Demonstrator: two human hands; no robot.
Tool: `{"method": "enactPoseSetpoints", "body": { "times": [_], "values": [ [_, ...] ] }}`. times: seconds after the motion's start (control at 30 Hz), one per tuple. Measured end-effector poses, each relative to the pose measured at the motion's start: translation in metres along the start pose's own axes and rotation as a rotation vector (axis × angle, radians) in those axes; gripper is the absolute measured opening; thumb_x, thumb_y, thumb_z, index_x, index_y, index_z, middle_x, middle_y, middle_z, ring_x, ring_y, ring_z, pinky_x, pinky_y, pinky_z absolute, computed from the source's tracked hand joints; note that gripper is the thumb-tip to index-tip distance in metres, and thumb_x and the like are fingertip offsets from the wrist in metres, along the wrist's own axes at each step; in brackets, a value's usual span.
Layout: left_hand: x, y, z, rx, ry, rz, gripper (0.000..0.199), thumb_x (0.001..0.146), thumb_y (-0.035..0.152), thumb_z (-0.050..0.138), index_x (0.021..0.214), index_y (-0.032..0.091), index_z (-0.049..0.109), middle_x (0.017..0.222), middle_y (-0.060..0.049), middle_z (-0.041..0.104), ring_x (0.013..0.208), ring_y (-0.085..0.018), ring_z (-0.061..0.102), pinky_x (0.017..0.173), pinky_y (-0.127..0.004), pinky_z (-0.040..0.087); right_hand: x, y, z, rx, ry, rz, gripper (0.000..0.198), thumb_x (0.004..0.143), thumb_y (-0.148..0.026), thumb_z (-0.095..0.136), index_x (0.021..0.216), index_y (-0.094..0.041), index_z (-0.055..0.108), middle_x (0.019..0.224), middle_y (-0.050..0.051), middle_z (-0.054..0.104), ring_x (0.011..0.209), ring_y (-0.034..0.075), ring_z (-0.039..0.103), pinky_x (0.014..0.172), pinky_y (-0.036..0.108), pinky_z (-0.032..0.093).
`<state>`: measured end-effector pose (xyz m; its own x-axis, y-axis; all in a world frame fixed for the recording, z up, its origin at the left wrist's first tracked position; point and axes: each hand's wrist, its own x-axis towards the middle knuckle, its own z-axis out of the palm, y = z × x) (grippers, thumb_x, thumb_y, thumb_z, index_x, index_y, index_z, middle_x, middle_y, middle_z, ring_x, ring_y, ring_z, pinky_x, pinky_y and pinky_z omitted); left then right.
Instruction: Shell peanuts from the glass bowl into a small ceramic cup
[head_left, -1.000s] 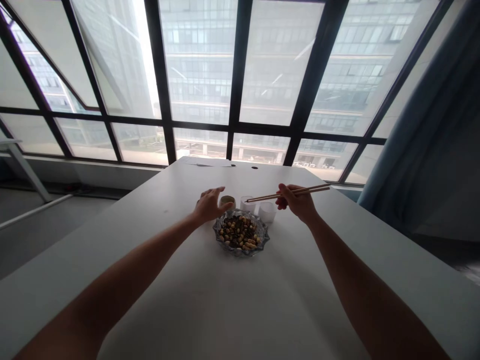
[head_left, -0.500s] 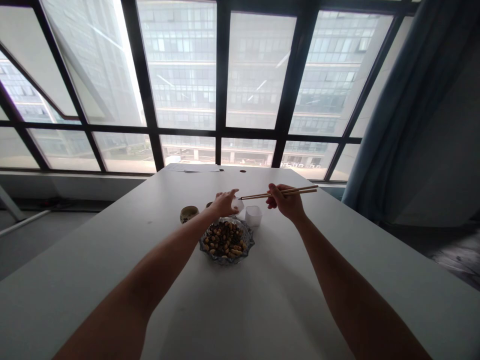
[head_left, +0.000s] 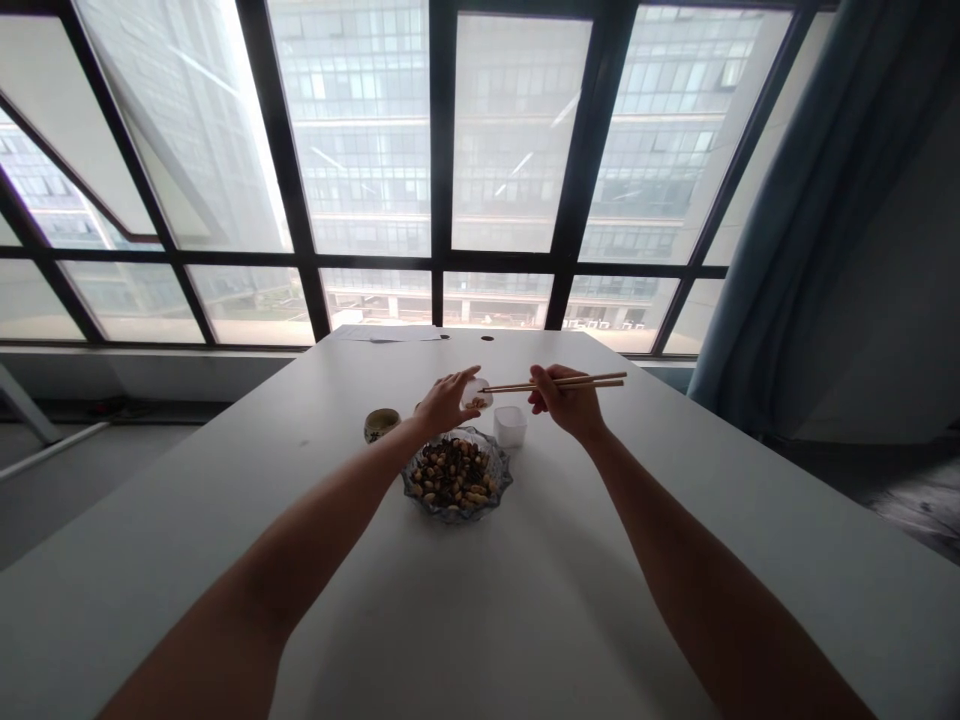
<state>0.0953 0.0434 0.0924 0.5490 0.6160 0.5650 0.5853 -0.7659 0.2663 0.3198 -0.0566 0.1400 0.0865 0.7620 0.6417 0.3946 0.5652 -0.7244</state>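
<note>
Right fingers (head_left: 539, 376) – two chopsticks (head_left: 514, 387) | left fingers (head_left: 454, 380) – one cup (head_left: 472, 388) (nuts (head_left: 476, 404) inside)

The white bench (head_left: 480, 620) carries a scalloped glass bowl (head_left: 454, 516), patterned teacup (head_left: 373, 430), squarish white cup (head_left: 511, 428) and, at its far end, paper (head_left: 397, 334).

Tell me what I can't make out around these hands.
In the head view:
Pale pieces in the translucent cup at the left hand: too small to identify.
Whether the chopsticks touch that cup: tips too small.
Back-left rim of the glass bowl: partly hidden by the left wrist.
Both upper arms: cut off by the bottom edge.
</note>
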Motion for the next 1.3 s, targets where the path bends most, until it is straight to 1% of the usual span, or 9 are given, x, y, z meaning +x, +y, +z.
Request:
{"method": "enactPoseSetpoints", "body": {
  "times": [0.2, 0.33, 0.43, 0.57, 0.67, 0.8, 0.93, 1.13, 1.3],
  "values": [
    [0.007, -0.003, 0.009, 0.046, -0.185, -0.22, 0.085, 0.073, 0.05, 0.08, 0.142, 0.018, 0.043, 0.124, -0.016, 0.07, 0.123, -0.037, 0.06, 0.11, -0.053, 0.035, 0.001, 0.0, -0.001, -0.01, 0.015, 0.01, 0.055, 0.082, -0.072, 0.062, 0.069, -0.018, 0.064, 0.053, 0.005, 0.067, 0.04, 0.014, 0.061, 0.038, 0.024, 0.048],
    [0.009, -0.014, 0.005, 0.025, -0.229, -0.238, 0.079, 0.077, 0.06, 0.072, 0.14, 0.02, 0.046, 0.128, -0.016, 0.068, 0.128, -0.037, 0.056, 0.112, -0.058, 0.029, 0.001, -0.003, 0.0, 0.009, 0.026, 0.023, 0.055, 0.08, -0.072, 0.063, 0.069, -0.018, 0.064, 0.053, 0.004, 0.067, 0.04, 0.015, 0.061, 0.037, 0.023, 0.047],
    [0.004, -0.035, -0.011, 0.045, -0.249, -0.257, 0.071, 0.076, 0.055, 0.07, 0.136, 0.021, 0.052, 0.135, -0.016, 0.064, 0.131, -0.038, 0.054, 0.114, -0.059, 0.027, 0.0, -0.004, 0.001, 0.029, 0.029, 0.029, 0.055, 0.08, -0.073, 0.063, 0.068, -0.019, 0.064, 0.053, 0.004, 0.067, 0.04, 0.014, 0.061, 0.037, 0.024, 0.048],
    [-0.007, -0.069, -0.037, 0.029, -0.331, -0.284, 0.065, 0.066, 0.037, 0.073, 0.128, 0.023, 0.06, 0.131, -0.014, 0.066, 0.12, -0.034, 0.063, 0.103, -0.048, 0.045, -0.001, -0.003, 0.004, 0.056, 0.014, 0.026, 0.055, 0.08, -0.073, 0.063, 0.069, -0.018, 0.065, 0.053, 0.005, 0.067, 0.04, 0.015, 0.061, 0.038, 0.024, 0.05],
    [-0.014, -0.08, -0.047, -0.101, -0.392, -0.261, 0.069, 0.059, 0.029, 0.073, 0.126, 0.024, 0.06, 0.132, -0.014, 0.065, 0.113, -0.031, 0.067, 0.088, -0.038, 0.054, -0.002, -0.004, 0.008, 0.066, 0.004, 0.035, 0.055, 0.08, -0.072, 0.064, 0.069, -0.018, 0.065, 0.054, 0.005, 0.068, 0.04, 0.014, 0.061, 0.037, 0.024, 0.048],
    [-0.016, -0.079, -0.044, -0.22, -0.405, -0.266, 0.075, 0.048, 0.019, 0.079, 0.122, 0.024, 0.063, 0.123, -0.013, 0.07, 0.102, -0.03, 0.07, 0.08, -0.037, 0.057, -0.003, -0.008, 0.012, 0.079, -0.019, 0.043, 0.055, 0.079, -0.072, 0.064, 0.068, -0.018, 0.064, 0.053, 0.005, 0.067, 0.04, 0.014, 0.061, 0.037, 0.023, 0.047],
    [-0.018, -0.073, -0.041, -0.246, -0.381, -0.199, 0.079, 0.05, 0.022, 0.08, 0.127, 0.024, 0.061, 0.117, -0.011, 0.072, 0.097, -0.028, 0.071, 0.082, -0.039, 0.057, -0.004, -0.012, 0.016, 0.08, -0.025, 0.045, 0.056, 0.079, -0.073, 0.064, 0.067, -0.018, 0.063, 0.053, 0.005, 0.067, 0.039, 0.014, 0.06, 0.037, 0.023, 0.046],
    [-0.023, -0.059, -0.043, -0.059, -0.217, 0.006, 0.083, 0.054, 0.027, 0.079, 0.135, 0.023, 0.055, 0.125, -0.009, 0.068, 0.117, -0.032, 0.063, 0.104, -0.045, 0.049, -0.018, -0.009, 0.039, 0.04, -0.031, -0.001, 0.053, 0.086, -0.071, 0.057, 0.069, -0.021, 0.063, 0.056, 0.004, 0.068, 0.043, 0.016, 0.064, 0.042, 0.025, 0.05],
    [-0.029, -0.049, -0.047, 0.007, -0.239, 0.043, 0.083, 0.063, 0.027, 0.073, 0.142, 0.021, 0.048, 0.129, -0.012, 0.066, 0.12, -0.033, 0.061, 0.106, -0.046, 0.047, -0.035, 0.002, 0.066, -0.006, -0.092, -0.104, 0.045, 0.091, -0.063, 0.055, 0.075, -0.023, 0.065, 0.061, 0.003, 0.07, 0.049, 0.016, 0.065, 0.051, 0.027, 0.052]
  ]
}}
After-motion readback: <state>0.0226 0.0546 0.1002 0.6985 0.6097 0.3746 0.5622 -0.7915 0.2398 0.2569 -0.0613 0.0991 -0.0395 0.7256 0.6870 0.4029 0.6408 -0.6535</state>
